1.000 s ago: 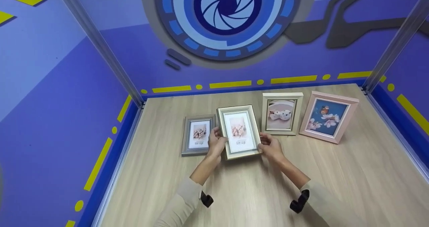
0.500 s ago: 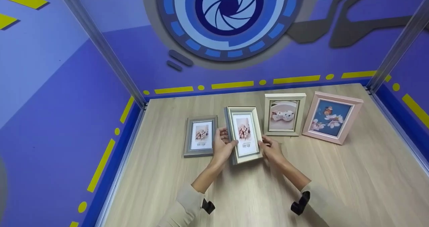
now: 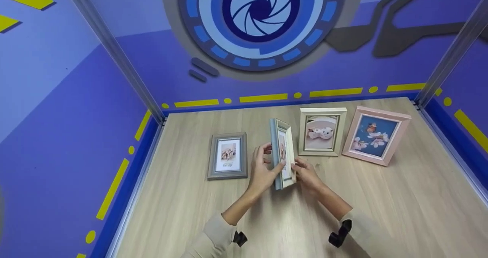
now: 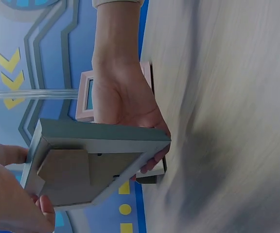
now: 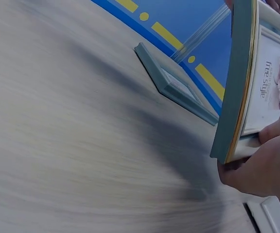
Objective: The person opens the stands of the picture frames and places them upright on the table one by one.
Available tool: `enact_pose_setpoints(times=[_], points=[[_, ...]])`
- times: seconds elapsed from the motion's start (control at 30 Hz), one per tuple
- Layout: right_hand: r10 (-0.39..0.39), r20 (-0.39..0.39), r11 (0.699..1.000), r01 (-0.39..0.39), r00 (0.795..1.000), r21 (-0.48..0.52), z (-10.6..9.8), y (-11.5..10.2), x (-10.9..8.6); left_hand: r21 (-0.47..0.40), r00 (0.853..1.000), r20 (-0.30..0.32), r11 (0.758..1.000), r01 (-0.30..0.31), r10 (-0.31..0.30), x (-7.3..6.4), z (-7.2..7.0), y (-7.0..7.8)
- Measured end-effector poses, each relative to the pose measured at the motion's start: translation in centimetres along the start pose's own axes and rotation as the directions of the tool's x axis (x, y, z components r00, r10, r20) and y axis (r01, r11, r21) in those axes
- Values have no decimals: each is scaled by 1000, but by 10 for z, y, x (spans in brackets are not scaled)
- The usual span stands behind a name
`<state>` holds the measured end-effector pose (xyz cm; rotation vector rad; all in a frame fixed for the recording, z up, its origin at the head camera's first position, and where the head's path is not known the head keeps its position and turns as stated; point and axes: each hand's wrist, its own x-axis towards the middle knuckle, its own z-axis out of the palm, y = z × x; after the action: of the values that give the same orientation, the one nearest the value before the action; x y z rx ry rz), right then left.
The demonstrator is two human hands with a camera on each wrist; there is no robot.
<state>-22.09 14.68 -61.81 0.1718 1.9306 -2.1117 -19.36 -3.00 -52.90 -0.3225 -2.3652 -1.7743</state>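
Observation:
Both hands hold a cream picture frame (image 3: 283,134) above the table, turned nearly edge-on in the head view. My left hand (image 3: 263,172) grips its left side, thumb on the front and fingers behind. My right hand (image 3: 309,177) pinches the lower right edge. In the left wrist view the brown backing board (image 4: 64,170) of the frame shows, with the right hand (image 4: 125,97) beyond it. The right wrist view shows its front, a printed insert (image 5: 271,87) reading "free style". A grey picture frame (image 3: 212,159) lies face up left of the left hand.
A cream picture frame (image 3: 342,132) with a photo of two small white figures stands at the back right. Beside it stands a pink picture frame (image 3: 393,140) with a blossom picture. A blue printed wall (image 3: 152,71) borders the wooden table (image 3: 183,212) behind.
The held picture frame has turned from facing up to almost edge-on, its left side swinging right. The left hand has moved right with it; the right hand stays near the same spot.

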Motion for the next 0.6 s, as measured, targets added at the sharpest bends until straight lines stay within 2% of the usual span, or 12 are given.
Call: enact_pose_setpoints(times=[0.1,0.17,0.23,0.37,0.5,0.6], points=[[33,31,999,-34,999,38,0,1,1,-28,996,74,998,-51,53,-1,-2,-3],[56,44,997,-58,997,46,-2,3,2,-67,989,131,996,-64,72,-2,-2,-6],[78,41,995,-80,996,61,-3,6,1,-112,979,188,992,-57,77,-4,-2,-9],[77,57,991,-83,995,103,-4,10,0,-189,959,277,982,-4,57,-8,1,-15],[48,87,989,-60,995,134,-5,12,0,-237,937,342,972,9,75,-10,2,-19],[37,98,987,-52,994,150,-5,13,1,-241,920,383,971,10,86,-10,1,-21]])
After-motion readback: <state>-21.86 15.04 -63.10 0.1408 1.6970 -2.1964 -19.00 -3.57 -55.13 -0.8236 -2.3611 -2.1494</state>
